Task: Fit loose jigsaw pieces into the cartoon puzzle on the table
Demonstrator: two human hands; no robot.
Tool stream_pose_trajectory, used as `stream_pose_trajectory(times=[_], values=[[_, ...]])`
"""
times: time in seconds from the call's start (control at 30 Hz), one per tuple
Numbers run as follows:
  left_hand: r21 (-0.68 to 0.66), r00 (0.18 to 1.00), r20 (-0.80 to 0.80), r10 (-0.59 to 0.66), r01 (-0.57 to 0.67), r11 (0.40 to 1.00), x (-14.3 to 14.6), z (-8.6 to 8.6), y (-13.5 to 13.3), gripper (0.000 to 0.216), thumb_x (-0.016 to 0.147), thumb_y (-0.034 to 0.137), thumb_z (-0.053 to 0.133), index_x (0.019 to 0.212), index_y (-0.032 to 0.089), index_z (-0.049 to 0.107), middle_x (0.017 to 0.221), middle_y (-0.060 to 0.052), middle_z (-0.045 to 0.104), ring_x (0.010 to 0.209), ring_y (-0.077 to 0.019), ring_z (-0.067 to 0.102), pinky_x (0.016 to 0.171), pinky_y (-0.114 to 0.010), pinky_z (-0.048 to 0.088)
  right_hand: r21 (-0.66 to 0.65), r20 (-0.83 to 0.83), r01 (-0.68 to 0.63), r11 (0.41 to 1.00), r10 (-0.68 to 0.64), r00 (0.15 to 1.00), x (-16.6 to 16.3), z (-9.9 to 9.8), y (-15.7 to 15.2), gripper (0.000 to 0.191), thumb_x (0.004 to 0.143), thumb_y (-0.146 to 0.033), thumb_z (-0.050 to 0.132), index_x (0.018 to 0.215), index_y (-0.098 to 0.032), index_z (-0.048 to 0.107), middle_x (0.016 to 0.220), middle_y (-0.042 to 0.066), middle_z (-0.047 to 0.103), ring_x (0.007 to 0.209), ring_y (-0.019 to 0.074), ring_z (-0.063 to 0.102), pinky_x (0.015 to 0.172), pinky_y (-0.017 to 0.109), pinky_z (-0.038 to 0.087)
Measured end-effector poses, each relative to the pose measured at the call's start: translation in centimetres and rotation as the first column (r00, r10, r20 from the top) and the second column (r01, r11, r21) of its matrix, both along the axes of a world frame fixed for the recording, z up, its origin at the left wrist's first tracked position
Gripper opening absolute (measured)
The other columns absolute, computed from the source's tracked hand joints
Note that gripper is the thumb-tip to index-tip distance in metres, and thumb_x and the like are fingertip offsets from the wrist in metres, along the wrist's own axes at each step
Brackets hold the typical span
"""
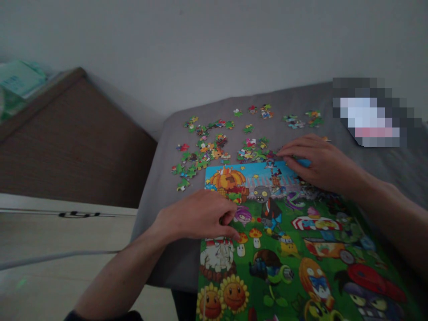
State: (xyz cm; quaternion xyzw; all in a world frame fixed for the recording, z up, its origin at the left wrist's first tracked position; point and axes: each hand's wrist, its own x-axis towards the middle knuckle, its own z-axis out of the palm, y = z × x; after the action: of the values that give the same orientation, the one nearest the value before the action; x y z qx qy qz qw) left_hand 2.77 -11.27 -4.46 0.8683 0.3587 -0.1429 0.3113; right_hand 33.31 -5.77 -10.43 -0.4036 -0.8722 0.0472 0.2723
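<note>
A colourful cartoon picture sheet (274, 249) with a green background and a blue top strip lies before me. Resting on its left side is my left hand (203, 214), fingers curled in, with a gap beside the thumb and nothing visible in it. My right hand (310, 160) is over the sheet's upper right edge. Its fingertips close at a dark red jigsaw piece (270, 154), at the right end of a cluster of jigsaw pieces (247, 154) above the sheet. Part of that piece is hidden by the fingertips.
More loose jigsaw pieces (203, 151) are scattered over the grey cloth surface (154, 178), several along its far side. A blurred-out device (371, 116) lies at the far right. On the left stands a brown wooden cabinet (76, 142) with a green packet (23, 78) on top.
</note>
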Motion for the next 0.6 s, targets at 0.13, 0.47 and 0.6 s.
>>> stream_pose_trajectory(times=[0.13,0.47,0.6], values=[[-0.015,0.999,-0.036,0.022,-0.023,1.0,0.02,0.16,-0.07,0.042,0.086,0.046,0.084,0.072,0.02,0.055,0.065,0.006,0.057,0.063,-0.0124,0.052,0.056,-0.03,0.023,-0.005,-0.008,-0.004,1.0,0.004,1.0,-0.13,0.0,0.0,0.026,0.098,-0.025,0.049,0.101,-0.03,0.074,0.102,0.006,0.078,0.101,0.0293,0.071,0.095,0.05,0.054],[-0.041,1.0,0.02,-0.008,0.009,0.999,-0.74,0.07,-0.02,0.03,0.089,0.042,0.082,0.083,0.022,0.06,0.071,0.005,0.059,0.066,-0.014,0.053,0.058,-0.03,0.027,-0.016,-0.001,-0.004,1.0,0.004,1.0,-0.13,0.0,0.01,0.026,0.098,-0.026,0.05,0.101,-0.03,0.075,0.102,0.006,0.078,0.102,0.0289,0.07,0.097,0.049,0.053],[-0.034,1.0,0.003,-0.027,0.027,0.999,-0.54,0.27,-0.1,0.031,0.089,0.045,0.081,0.084,0.022,0.061,0.072,0.005,0.061,0.067,-0.0138,0.055,0.059,-0.03,0.029,-0.002,0.026,-0.017,1.0,0.017,1.0,0.07,-0.06,0.06,0.025,0.099,-0.025,0.05,0.102,-0.028,0.074,0.103,0.006,0.077,0.102,0.0286,0.069,0.096,0.048,0.053]])
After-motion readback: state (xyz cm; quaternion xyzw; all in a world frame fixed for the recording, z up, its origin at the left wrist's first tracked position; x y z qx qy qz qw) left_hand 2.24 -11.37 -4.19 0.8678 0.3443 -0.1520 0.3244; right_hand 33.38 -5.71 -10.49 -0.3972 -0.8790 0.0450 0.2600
